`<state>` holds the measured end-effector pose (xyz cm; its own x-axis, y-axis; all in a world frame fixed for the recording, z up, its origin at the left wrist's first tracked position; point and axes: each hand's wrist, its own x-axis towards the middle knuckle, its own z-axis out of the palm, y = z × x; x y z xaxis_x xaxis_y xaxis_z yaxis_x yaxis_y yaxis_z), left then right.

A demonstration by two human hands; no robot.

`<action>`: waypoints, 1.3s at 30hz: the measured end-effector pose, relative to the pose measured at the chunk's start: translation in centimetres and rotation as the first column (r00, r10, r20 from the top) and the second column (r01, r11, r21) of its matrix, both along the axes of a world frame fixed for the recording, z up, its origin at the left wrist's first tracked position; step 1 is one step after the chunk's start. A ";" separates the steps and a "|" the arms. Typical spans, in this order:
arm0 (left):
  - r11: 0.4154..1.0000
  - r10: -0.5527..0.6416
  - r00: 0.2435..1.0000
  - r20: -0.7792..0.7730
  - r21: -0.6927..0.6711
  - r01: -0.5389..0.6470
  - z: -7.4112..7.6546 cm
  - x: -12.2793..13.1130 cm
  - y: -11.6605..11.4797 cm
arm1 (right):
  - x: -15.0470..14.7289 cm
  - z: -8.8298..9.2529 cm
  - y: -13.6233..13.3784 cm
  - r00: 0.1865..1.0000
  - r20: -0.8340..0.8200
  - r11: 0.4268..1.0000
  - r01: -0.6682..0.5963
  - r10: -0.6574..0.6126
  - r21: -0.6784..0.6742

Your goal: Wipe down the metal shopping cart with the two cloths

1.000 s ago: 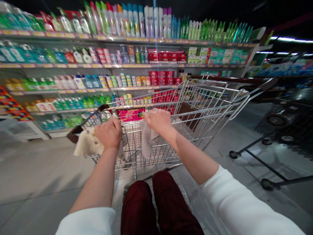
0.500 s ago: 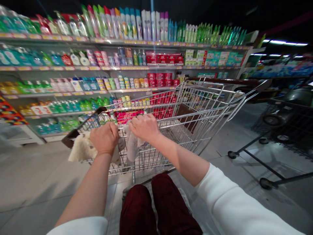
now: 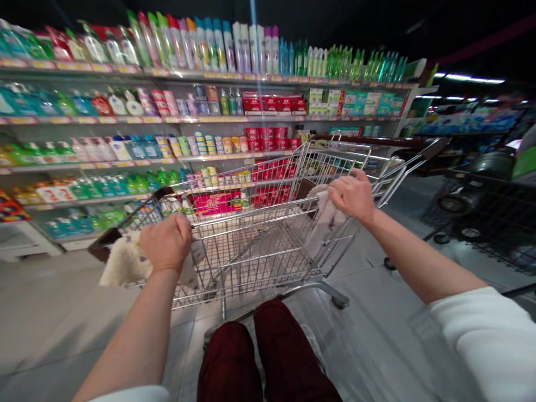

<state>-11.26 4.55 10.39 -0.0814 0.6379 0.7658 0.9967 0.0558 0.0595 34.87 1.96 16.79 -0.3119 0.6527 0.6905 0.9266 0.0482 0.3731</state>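
Note:
A metal shopping cart (image 3: 251, 262) stands sideways before my knees. My left hand (image 3: 164, 241) is closed over its near top rail at the left end, with a cream fluffy cloth (image 3: 124, 261) bunched under and beside it. Part of that cloth hangs inside the wire wall. Farther right on the same rail, my right hand (image 3: 352, 196) is closed around a thin greyish-white cloth (image 3: 323, 220) draped over the wire. The cloth's lower end hangs down the cart's side. Brown plastic corners and a brown handle (image 3: 377, 140) top the cart.
Shelves of bottles, sprays and boxes (image 3: 274, 104) run along the back. A second, dark cart (image 3: 469, 206) with a large rounded object in it stands at the right. A pink sign (image 3: 215, 202) shows behind the cart. Grey floor tiles (image 3: 37, 318) lie at the left.
My right hand has slid right along the top rail with the greyish-white cloth, away from my left hand. My left hand keeps its place on the cart; the view has shifted slightly.

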 end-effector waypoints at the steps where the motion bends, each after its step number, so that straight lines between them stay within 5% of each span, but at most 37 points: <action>1: 1.000 -0.003 1.000 0.006 0.005 0.003 0.0 0.0 0.0 | 1.9 0.5 -0.4 0.998 0.018 0.998 0.067 -0.067 -0.006; 7: 0.999 -0.016 0.998 0.060 0.041 0.014 -0.3 0.1 0.3 | 7.8 1.7 -1.0 0.962 0.051 0.963 0.270 -0.268 -0.020; 14: 0.999 0.002 0.997 0.073 0.046 -0.006 -0.2 0.4 0.3 | 6.2 0.0 0.6 0.917 -0.212 0.938 0.347 -0.339 0.002; 24: 1.000 -0.013 0.986 0.166 0.014 0.011 0.1 0.9 0.1 | 2.5 -0.9 0.0 0.875 -0.366 0.909 0.390 -0.317 0.146; 29: 0.999 0.003 0.990 0.144 0.045 -0.010 0.0 1.1 0.1 | -1.5 -1.5 0.4 0.908 -0.341 0.932 0.315 -0.242 0.177; 39: 0.997 -0.004 0.992 0.128 0.081 -0.006 -0.2 1.0 0.3 | -15.5 -2.5 0.6 0.925 -0.380 0.998 0.045 -0.022 0.051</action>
<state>-10.24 4.80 10.15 -0.1828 0.5743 0.7979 0.9805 0.0466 0.1911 19.42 2.57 14.29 0.0017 0.6136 0.7897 1.0000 0.0034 -0.0048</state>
